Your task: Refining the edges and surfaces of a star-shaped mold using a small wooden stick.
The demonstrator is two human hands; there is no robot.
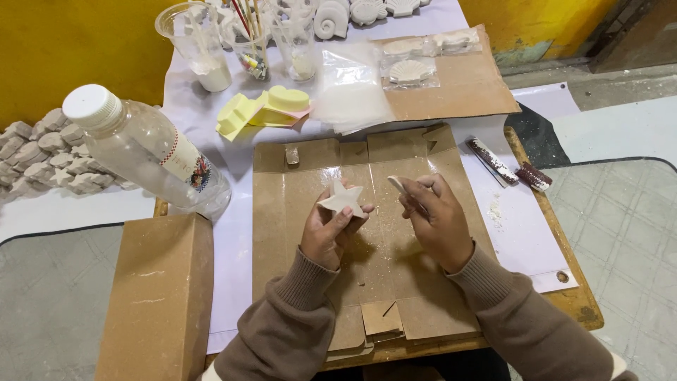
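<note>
Nearest to us are our own brown sleeves, and above them our left hand [331, 229] is closed around a white plaster star [342, 200], held up just over the flattened cardboard sheet [381, 268] that covers the table. Our right hand [436, 219] is curled shut on a small pale piece [397, 184], pinched at the fingertips just beside the star but not touching it; we cannot tell what that piece is. White dust lies on the cardboard under both hands, so we judge we are smoothing the star's edges. We think bringing the piece against a star point calls for a steady grip and light pressure. A clear plastic bottle [151, 152] lies to the left.
</note>
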